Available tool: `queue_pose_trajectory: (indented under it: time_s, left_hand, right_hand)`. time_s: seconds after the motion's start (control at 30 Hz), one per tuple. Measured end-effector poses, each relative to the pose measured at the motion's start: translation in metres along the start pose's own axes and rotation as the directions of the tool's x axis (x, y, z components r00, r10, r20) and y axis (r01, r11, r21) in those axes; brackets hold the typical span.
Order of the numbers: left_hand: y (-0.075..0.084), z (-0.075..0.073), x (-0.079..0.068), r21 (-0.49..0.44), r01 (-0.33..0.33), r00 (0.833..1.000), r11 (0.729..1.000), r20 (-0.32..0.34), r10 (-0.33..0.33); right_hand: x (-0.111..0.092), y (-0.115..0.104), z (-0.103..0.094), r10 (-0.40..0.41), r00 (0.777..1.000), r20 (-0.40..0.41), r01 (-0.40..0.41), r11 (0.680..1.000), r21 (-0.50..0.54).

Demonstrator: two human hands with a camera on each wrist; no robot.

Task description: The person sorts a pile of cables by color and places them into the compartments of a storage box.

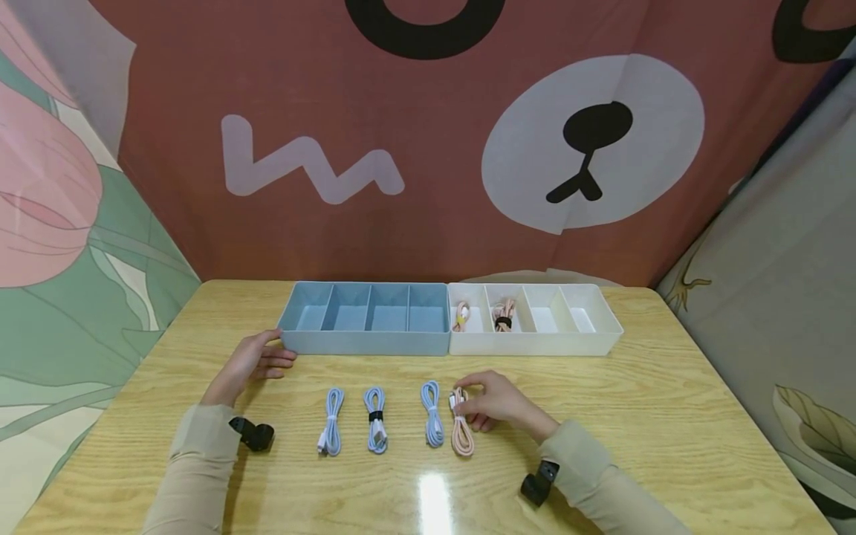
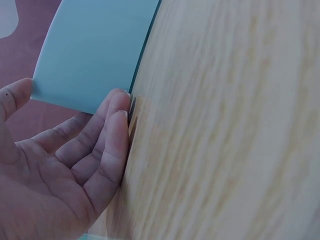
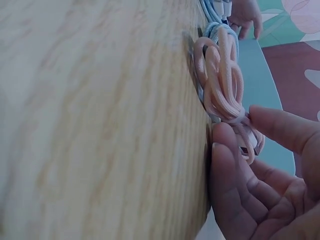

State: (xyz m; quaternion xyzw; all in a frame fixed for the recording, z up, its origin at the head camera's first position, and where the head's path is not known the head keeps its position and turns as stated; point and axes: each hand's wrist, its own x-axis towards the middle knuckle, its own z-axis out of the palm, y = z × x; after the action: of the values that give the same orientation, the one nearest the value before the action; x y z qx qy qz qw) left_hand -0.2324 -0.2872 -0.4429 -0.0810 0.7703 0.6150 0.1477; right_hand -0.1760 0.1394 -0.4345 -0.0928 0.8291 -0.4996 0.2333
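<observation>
My right hand pinches a coiled pink charging cable near its white tie, thumb on one side and fingertips on the other. In the right wrist view the cable's loops point away from the hand, low over the table. My left hand touches the left end of a blue divided box; in the left wrist view its thumb is at one corner and its relaxed fingers reach the bottom edge. A blue cable lies just left of the pink one.
Two more coiled blue cables, one with a white tie and one with a black strap, lie farther left. A white divided box adjoins the blue one; its two left compartments hold pink cables. A printed cloth hangs behind the table.
</observation>
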Motion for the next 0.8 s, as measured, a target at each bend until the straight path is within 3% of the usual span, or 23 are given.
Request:
queue_pose_trajectory:
  time_s: [0.17,0.8]
  left_hand:
    - [-0.006,-0.001,0.005,0.014,-0.012,1.000,1.000,0.003,0.012]
    - [0.007,0.004,-0.008,0.033,-0.030,1.000,0.999,0.001,0.030]
  right_hand:
    - [0.000,0.000,0.001,-0.008,1.000,0.006,0.008,1.000,0.004]
    - [-0.002,0.005,-0.004,-0.033,0.999,0.008,0.032,0.996,0.088]
